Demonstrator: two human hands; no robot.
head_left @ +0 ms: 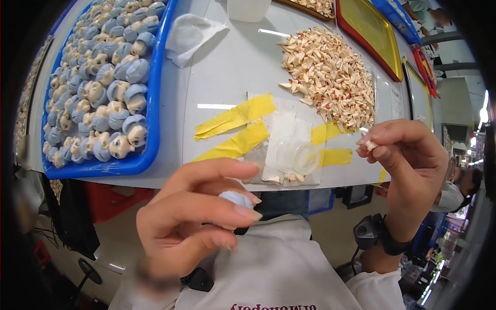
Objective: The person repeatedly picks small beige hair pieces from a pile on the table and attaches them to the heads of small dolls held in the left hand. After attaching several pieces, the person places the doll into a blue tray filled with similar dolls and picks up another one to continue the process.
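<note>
My left hand (201, 212) is closed around a small doll head (236, 199) with blue-grey moulded hair; the fingers cover most of it. Off to the right, my right hand (408, 155) pinches a tiny cream piece with a red tip (370, 145) between thumb and fingers. This piece looks like those in the big pile of small cream parts (330, 75) on the table beyond. Between the hands, at the table's near edge, a round clear dish (299, 157) sits on a white sheet, and a few cream pieces (294, 177) lie in front of it.
A blue tray (154, 103) full of similar doll heads stands at the left. Yellow tape strips (235, 118) hold the sheet down. A crumpled white cloth (191, 36), a white container (249, 9) and a yellow tray with a red rim (369, 31) lie farther back.
</note>
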